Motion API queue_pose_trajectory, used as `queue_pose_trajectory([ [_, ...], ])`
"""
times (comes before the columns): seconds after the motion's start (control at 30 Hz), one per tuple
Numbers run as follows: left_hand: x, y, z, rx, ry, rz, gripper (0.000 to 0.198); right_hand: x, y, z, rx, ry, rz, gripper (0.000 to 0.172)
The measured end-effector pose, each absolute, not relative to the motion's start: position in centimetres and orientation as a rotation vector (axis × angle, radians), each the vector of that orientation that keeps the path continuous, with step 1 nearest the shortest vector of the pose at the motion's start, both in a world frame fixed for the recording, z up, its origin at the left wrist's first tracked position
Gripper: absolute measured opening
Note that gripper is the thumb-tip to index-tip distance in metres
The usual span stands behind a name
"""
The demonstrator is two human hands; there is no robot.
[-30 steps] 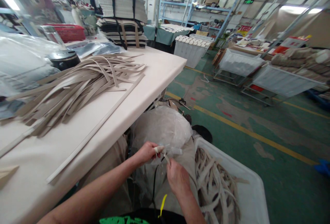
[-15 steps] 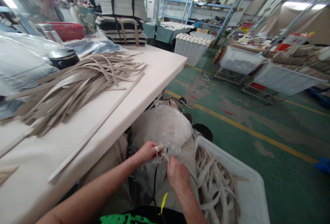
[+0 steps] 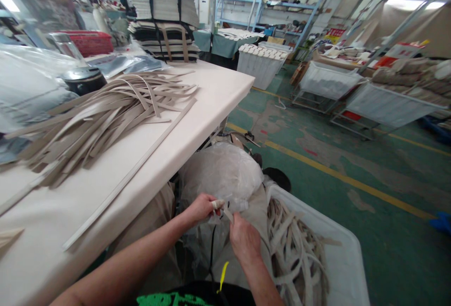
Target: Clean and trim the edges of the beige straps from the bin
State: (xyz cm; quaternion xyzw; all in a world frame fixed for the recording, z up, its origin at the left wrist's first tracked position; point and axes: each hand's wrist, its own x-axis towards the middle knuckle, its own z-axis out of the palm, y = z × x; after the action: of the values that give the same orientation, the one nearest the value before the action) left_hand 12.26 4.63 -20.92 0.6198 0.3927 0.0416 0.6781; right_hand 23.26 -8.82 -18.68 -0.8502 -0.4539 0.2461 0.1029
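Note:
My left hand (image 3: 204,208) is closed above my lap, a pale wrap round one finger; what it pinches is too small to make out. Just to its right, my right hand (image 3: 244,236) is closed on a light strip (image 3: 229,214) that points toward the left fingertips. A clear plastic bag (image 3: 225,169) lies across my lap beyond both hands. On the table (image 3: 211,94) to the left are a heap of beige strips (image 3: 105,118) and one long single strip (image 3: 130,174). More strips (image 3: 298,249) lie in the white bin (image 3: 347,254) to my right.
Further back on the table stand a dark lidded pot (image 3: 84,80), a red basket (image 3: 88,43) and strapped stacks of material (image 3: 162,19). Grey carts (image 3: 327,80) stand across the aisle. A person (image 3: 59,0) is at the far upper left.
My right hand has shifted very slightly right and down, with the strip still in its fingers. The left hand is almost unchanged.

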Motion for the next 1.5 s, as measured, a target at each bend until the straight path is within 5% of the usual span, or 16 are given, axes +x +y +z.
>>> queue_pose_trajectory([
  [0.2,12.3,4.7,-20.5,1.388,0.898,0.114,0.066,22.8,-9.0,-19.0,-2.563,-1.554,0.511,0.014],
  [0.6,12.2,4.5,-20.7,1.409,0.885,0.069,0.069,23.5,-8.9,-19.4,-2.401,-1.18,0.743,0.02],
  [0.8,12.2,4.6,-20.0,1.327,0.925,0.105,0.07,23.3,-9.0,-21.4,-1.955,-0.964,1.159,0.081],
  [0.87,12.2,4.6,-20.1,1.301,0.938,0.106,0.068,23.3,-9.3,-22.4,-1.821,-0.792,1.25,0.087],
  [1.1,12.3,4.8,-19.8,1.111,0.947,0.155,0.062,23.8,-9.5,-23.1,-1.482,-0.47,1.257,0.051],
  [1.5,12.5,5.0,-20.3,1.269,0.988,0.324,0.06,22.2,-7.9,-19.6,-1.523,-0.556,1.105,0.047],
])
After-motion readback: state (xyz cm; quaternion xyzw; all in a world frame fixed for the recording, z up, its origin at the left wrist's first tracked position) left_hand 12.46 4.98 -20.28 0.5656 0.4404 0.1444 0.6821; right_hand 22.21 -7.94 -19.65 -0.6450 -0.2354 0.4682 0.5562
